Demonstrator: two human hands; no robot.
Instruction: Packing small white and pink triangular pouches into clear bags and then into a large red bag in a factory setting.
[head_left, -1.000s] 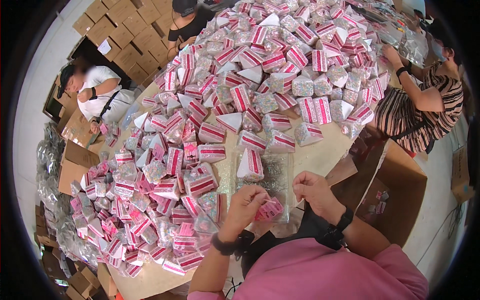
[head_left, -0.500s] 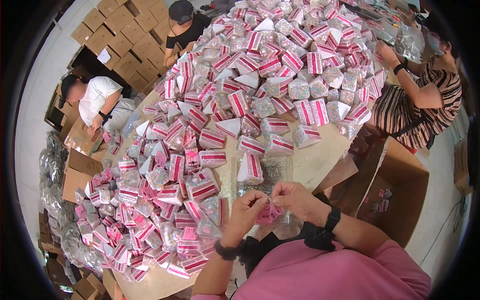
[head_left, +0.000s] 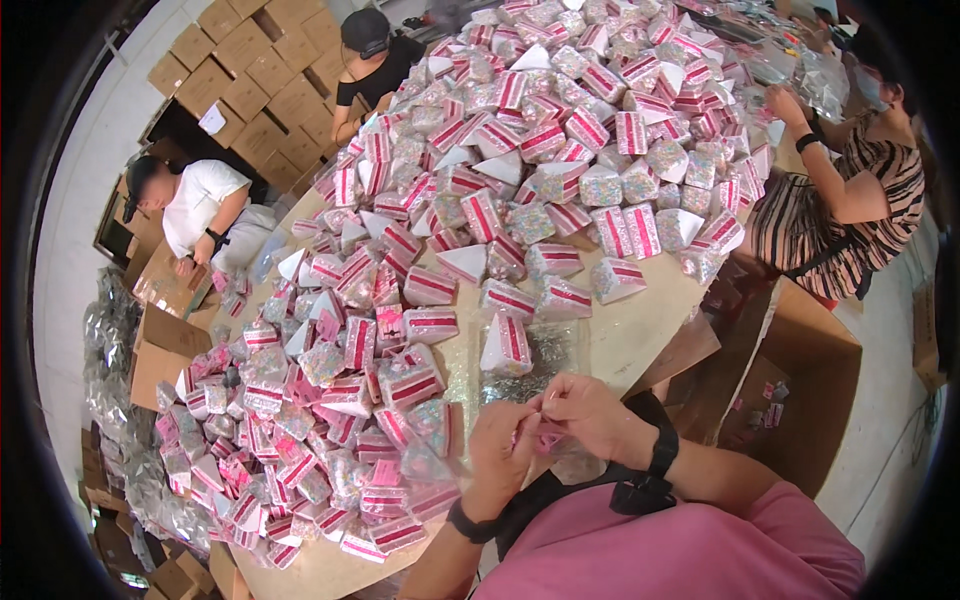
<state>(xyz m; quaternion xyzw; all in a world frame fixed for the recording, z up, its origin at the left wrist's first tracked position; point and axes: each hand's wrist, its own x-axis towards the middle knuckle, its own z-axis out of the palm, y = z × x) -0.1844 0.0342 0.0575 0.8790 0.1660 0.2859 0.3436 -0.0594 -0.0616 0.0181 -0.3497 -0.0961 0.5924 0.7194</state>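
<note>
Behind both hands (head_left: 545, 435), wedge boxes (head_left: 480, 240) heaped on table (head_left: 640, 335), open carton (head_left: 800, 390) right

Heaped pink-striped boxes (head_left: 430, 290) crowd the table (head_left: 640, 335), leaving its near-right edge bare.

Pink sleeves, black wristbands (head_left: 662, 452)

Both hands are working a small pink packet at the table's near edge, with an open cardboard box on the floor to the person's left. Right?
Not quite. In the head view the left hand and right hand do pinch the small pink packet, but the open cardboard box is on the person's right.
</note>
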